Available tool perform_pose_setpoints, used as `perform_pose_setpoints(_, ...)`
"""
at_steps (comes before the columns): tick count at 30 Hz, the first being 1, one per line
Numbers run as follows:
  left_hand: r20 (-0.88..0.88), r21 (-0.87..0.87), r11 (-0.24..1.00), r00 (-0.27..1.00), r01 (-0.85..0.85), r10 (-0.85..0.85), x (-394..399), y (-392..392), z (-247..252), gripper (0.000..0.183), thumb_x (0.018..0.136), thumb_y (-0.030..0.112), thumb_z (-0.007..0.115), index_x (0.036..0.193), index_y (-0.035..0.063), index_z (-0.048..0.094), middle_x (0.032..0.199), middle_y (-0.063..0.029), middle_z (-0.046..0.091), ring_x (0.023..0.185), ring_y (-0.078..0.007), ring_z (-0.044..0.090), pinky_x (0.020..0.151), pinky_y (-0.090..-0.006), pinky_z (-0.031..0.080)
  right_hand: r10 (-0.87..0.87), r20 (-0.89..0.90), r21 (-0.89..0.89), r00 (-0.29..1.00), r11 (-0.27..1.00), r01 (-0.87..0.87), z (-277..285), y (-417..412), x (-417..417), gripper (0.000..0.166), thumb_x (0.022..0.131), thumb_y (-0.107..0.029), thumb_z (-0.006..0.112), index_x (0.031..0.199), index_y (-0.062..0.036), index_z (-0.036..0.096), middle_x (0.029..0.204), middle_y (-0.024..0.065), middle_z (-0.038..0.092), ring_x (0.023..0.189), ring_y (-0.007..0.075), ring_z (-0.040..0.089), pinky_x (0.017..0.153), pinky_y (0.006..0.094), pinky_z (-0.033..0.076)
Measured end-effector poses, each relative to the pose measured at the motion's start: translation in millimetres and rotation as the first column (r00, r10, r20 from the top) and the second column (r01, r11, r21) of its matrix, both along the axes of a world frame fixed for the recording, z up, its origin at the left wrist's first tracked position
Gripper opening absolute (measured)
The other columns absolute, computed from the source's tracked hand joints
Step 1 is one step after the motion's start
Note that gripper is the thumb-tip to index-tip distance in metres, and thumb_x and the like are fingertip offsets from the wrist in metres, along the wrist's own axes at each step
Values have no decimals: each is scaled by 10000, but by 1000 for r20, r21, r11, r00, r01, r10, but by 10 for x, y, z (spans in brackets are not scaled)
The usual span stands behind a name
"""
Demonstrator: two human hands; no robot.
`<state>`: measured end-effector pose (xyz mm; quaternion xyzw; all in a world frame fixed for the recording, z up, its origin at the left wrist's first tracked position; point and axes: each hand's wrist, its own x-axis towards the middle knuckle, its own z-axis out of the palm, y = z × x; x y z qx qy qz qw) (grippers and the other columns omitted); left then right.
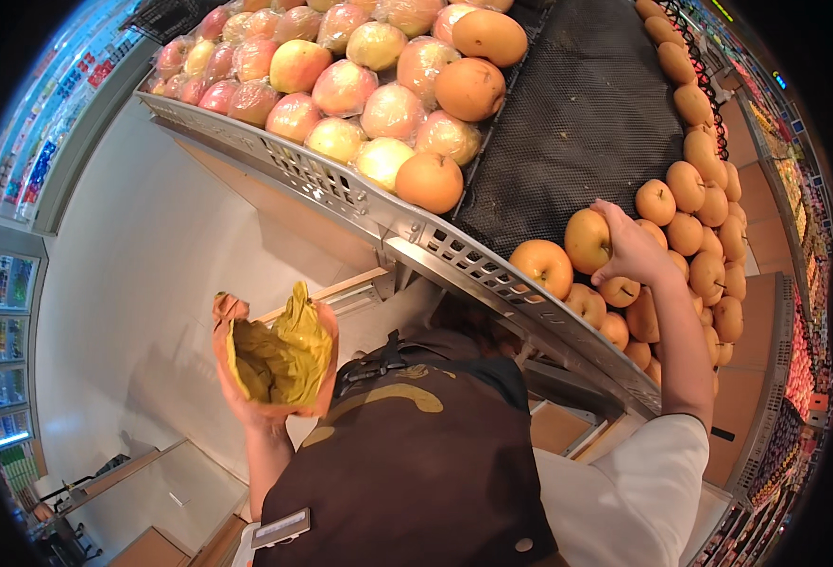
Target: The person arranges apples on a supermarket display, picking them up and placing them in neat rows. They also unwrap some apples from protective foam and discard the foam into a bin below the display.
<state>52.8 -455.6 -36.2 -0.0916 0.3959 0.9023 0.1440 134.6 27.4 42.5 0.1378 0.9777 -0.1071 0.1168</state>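
Observation:
My left hand (255, 417) holds an opened, crumpled paper bag (275, 361) from below, away from the display. The bag is orange outside and yellow inside, and no fruit shows in its mouth. Over at the display, my right hand (635, 244) grips a yellow-brown Asian pear (585, 239), fingers on top and thumb underneath. Another Asian pear (542, 269) sits just left of it by the grey perforated rail (452, 244). Behind and below the right hand, more pears (687, 234) are stacked along the right side.
A black mesh mat (579, 120) covers the display between the pears and a bed of mostly film-wrapped apples (342, 88). Several brown pears (469, 88) border the apples. Lit refrigerated shelves (55, 120) stand across the pale floor (119, 283). A cart (69, 524) is at lower left.

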Motion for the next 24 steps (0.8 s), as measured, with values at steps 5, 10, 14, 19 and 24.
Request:
perform_pose_setpoints(5,-218,-57,997,975,-46,32,-77,232,52,488,943,211,568,1357,15,400,1307,-75,525,1195,-199,518,1032,-367,397,89,-603,-145,793,965,-219,260,-844,-150,707,676,-56,783,1315,-89,483,1392,162,437,1199,311,513,940,362,469)
perform_pose_setpoints(10,-282,5,998,957,70,-65,-52,586,167,318,862,29,564,1166,47,473,1229,-64,500,1097,-181,526,981,-323,409,58,-635,-666,771,465,-583,-261,-2191,-348,754,700,-201,839,1352,-101,473,1337,150,460,1075,226,566,793,320,530)
perform_pose_setpoints(14,-661,-626,757,642,-187,-388,12,618,-143,243,768,-103,547,939,49,464,1165,-101,477,1017,-165,489,877,-288,412,-105,-731,-613,674,535,-581,-566,-2578,-396,616,753,-91,764,1300,-36,485,1174,157,568,978,263,619,806,320,529)
perform_pose_setpoints(19,-330,-772,571,591,279,-736,108,328,-210,249,830,46,646,1037,30,508,1274,-134,481,1101,-232,535,911,-325,441,-202,-452,-792,869,540,-287,-1007,-2493,-229,393,795,9,640,1181,-36,582,1073,144,654,957,280,651,838,331,509)
perform_pose_setpoints(24,-90,-672,558,694,486,-714,176,-54,-656,285,866,112,653,1110,39,523,1258,-108,523,1129,-202,529,952,-337,436,-35,-524,-507,851,815,-279,-1689,-2268,269,238,731,27,664,929,-100,705,921,39,695,832,229,615,771,313,504)
